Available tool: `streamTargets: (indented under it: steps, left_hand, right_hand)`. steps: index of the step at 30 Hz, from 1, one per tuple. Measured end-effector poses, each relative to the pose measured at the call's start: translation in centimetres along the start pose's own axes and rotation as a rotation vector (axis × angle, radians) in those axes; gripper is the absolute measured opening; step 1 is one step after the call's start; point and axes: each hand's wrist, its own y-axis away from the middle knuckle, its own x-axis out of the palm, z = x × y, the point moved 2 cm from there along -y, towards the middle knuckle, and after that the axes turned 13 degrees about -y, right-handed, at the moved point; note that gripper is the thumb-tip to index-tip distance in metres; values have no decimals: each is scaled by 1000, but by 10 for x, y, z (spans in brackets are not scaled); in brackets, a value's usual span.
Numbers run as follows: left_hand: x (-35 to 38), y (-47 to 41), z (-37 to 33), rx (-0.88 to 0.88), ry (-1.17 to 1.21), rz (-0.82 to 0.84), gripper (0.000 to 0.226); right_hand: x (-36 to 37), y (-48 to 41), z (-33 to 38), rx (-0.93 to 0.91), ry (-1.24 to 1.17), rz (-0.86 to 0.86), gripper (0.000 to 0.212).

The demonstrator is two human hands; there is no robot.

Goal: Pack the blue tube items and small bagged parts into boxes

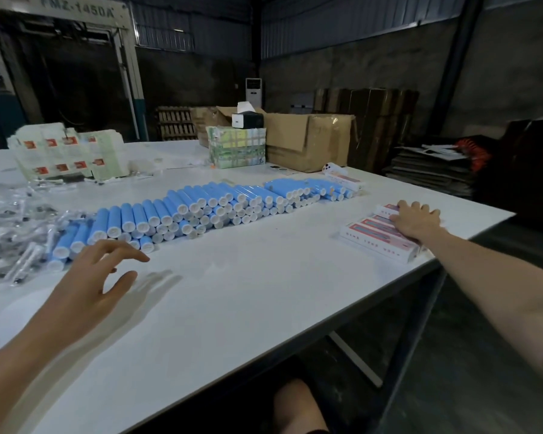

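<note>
Head view: the blue tubes (201, 211) lie stacked in a long row across the middle of the surface (248, 292). The bagged parts (13, 233) are heaped at its left edge. The left hand (88, 277) hovers with fingers spread near the row's closest end. The right hand (416, 220) lies flat on the boxes (376, 236) by the right edge. The tubes look light, stiff and prone to rolling, so grip one round its middle. The bags look slippery, so pinch them.
</note>
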Motion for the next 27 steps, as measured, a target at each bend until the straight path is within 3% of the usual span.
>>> streamTargets:
  steps: [4,8,16,21,27]
  left_hand:
    - [-3,1,-4,-36,-12,23,29]
    - [-3,1,-9,-47,-30,48,30]
    - [-8,5,-10,-88,-31,54,28]
    - [-16,8,-13,-160,-25,42,24]
    - [-38,4,-8,-299,-164,84,21]
  right_hand:
    - [4,3,10,-15,89,-38,51]
    - [6,13,49,-181,94,-223,46]
    - [13,81,211,-601,-327,-415,27]
    - [22,163,314,-862,-680,-384,26]
    - [41,261,411,-1086,-869,-147,23]
